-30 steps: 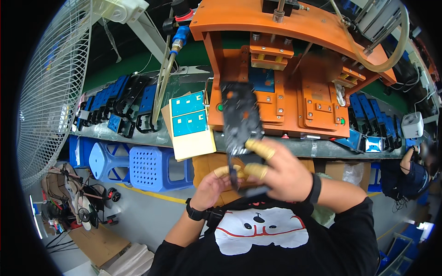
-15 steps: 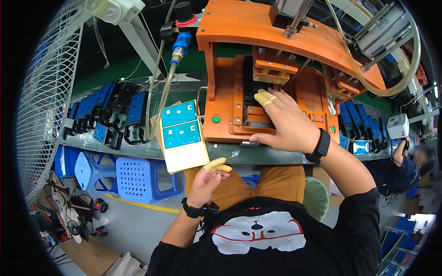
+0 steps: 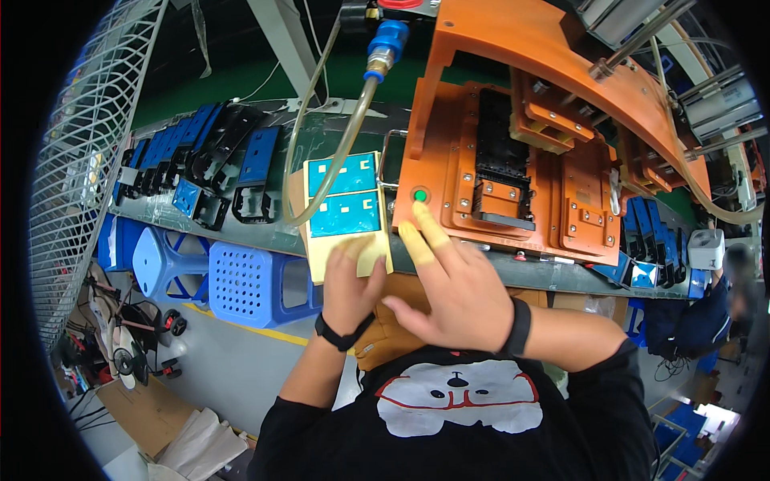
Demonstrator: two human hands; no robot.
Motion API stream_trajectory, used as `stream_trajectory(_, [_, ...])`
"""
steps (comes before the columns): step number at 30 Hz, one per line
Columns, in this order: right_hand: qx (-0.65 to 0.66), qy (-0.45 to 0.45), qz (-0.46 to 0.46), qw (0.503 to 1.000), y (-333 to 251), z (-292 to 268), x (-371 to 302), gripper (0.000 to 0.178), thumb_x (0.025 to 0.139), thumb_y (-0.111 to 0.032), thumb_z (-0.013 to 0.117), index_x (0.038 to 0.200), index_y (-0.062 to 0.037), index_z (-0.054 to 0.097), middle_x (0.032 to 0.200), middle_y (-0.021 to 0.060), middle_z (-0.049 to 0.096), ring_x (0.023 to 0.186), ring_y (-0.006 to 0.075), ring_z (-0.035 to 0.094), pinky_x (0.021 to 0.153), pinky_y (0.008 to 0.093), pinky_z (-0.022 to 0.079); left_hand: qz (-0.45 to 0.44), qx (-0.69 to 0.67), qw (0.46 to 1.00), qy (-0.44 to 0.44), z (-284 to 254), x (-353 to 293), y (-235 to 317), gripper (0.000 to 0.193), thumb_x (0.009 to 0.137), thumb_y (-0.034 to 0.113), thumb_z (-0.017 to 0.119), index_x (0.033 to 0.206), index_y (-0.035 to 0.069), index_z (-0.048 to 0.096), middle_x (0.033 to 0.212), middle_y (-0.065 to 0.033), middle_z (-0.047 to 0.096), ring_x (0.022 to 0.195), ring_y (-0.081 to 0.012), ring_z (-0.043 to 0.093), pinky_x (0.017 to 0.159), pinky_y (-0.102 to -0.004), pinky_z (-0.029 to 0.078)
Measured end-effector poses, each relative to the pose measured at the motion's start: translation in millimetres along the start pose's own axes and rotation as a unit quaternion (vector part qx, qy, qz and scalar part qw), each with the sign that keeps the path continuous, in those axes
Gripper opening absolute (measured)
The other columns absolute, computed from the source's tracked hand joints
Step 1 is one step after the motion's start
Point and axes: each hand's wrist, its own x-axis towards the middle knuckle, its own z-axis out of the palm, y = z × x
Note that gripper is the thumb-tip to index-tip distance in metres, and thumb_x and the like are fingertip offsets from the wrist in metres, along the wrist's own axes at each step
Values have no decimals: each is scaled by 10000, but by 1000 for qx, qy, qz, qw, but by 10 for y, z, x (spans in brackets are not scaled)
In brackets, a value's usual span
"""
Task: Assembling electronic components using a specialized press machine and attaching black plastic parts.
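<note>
My left hand (image 3: 350,282) is over the lower part of a pale yellow backing sheet (image 3: 370,264) with two blue adhesive pieces (image 3: 345,215) on it. Its thumb stands apart from its slightly blurred fingers, and nothing shows in its grasp. With fingers stretched out, my right hand (image 3: 461,293) hovers at the front edge of the orange press fixture (image 3: 438,144), just below its green button (image 3: 420,196). Yellow finger cots cover some fingertips on both hands. A black plastic frame (image 3: 503,136) lies in the fixture, under the raised orange press block (image 3: 553,120).
Several black housings with blue faces (image 3: 258,154) stand on the bench to the left, and more blue-faced housings (image 3: 644,228) to the right. A clear air hose (image 3: 341,152) loops down beside the sheet. Blue plastic stools (image 3: 250,276) stand below the bench; a white fan guard (image 3: 88,144) rises at far left.
My right hand has come off the black frame in the fixture and moved left toward the sheet. My left hand has risen onto the sheet's lower part. The view has shifted left.
</note>
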Motion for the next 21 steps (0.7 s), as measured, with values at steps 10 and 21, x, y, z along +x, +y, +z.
stream_trajectory(10, [73,35,79,994,199,611,-122,715,828,-298,781,1407,15,503,1428,314,493,824,388,720,700,402,606,-88,264,955,-101,124,468,-242,671,839,383,811,1381,59,583,1475,-174,542,1462,-469,368,1119,-764,234])
stream_trajectory(21, [122,-52,-42,990,591,1534,-699,461,867,-181,680,1295,-35,586,1414,188,549,890,316,682,790,424,578,-101,229,968,-29,252,370,-297,530,811,304,811,1283,105,674,1417,-163,590,1458,-461,371,1149,-742,177])
